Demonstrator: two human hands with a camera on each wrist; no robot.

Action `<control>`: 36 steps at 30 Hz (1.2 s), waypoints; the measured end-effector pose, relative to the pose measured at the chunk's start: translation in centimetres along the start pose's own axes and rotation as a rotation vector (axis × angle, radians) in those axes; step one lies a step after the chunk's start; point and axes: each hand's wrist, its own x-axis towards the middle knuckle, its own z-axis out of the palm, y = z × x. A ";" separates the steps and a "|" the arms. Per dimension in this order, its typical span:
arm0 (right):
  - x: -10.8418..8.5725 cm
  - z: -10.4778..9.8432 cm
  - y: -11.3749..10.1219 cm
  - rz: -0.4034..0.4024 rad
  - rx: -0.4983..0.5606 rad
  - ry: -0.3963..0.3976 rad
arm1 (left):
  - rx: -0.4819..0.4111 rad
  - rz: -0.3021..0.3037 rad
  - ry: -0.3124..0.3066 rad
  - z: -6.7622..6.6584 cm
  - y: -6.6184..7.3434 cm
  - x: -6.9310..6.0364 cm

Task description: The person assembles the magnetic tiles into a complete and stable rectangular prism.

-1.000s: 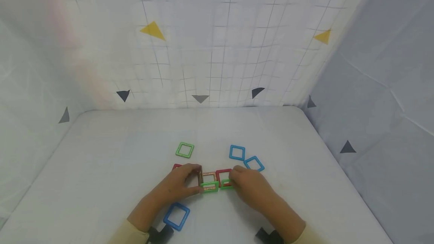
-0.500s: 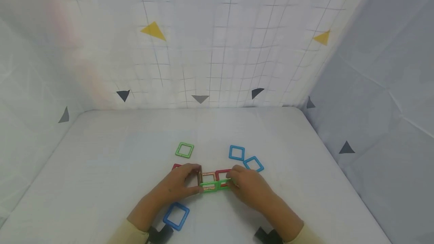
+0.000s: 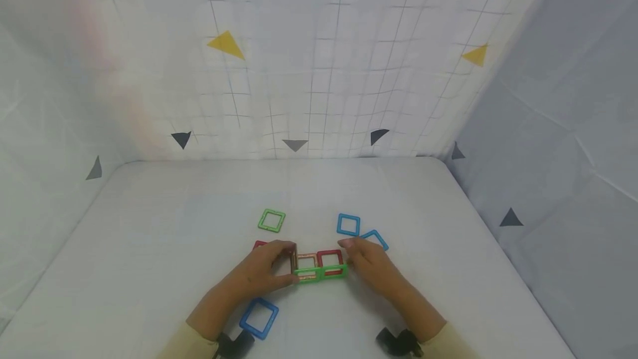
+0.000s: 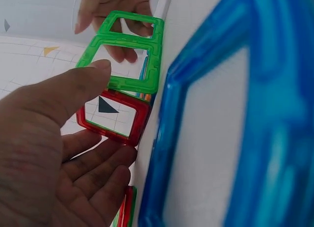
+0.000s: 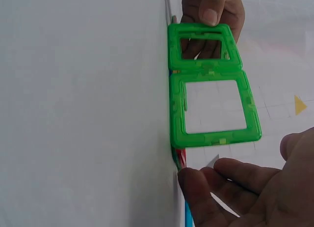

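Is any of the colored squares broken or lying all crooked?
Nothing looks broken. The two standing green squares line up edge to edge. One blue square, partly behind the right hand, lies turned crooked to its blue neighbor, but it looks loose, so that's probably fine.

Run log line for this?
left hand: grips tile structure | right hand: beside right end, holding nothing | green squares: two, upright, adjoining | blue squares: three, flat

Right hand (image 3: 371,266) drawn off end green square (image 5: 216,140), apparently clear
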 end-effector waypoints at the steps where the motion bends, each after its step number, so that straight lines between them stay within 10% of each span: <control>1: 0.1 0.1 0.2 0.001 0.015 -0.014 | 0.002 0.001 -0.002 0.0 0.0 0.0; 25: 0.5 0.4 1.2 0.008 -0.130 -0.105 | -0.018 0.058 0.010 -0.2 -0.3 0.1; 36: 1.0 -2.6 3.3 0.120 -0.359 0.274 | 0.031 0.056 0.015 -0.2 -0.4 0.2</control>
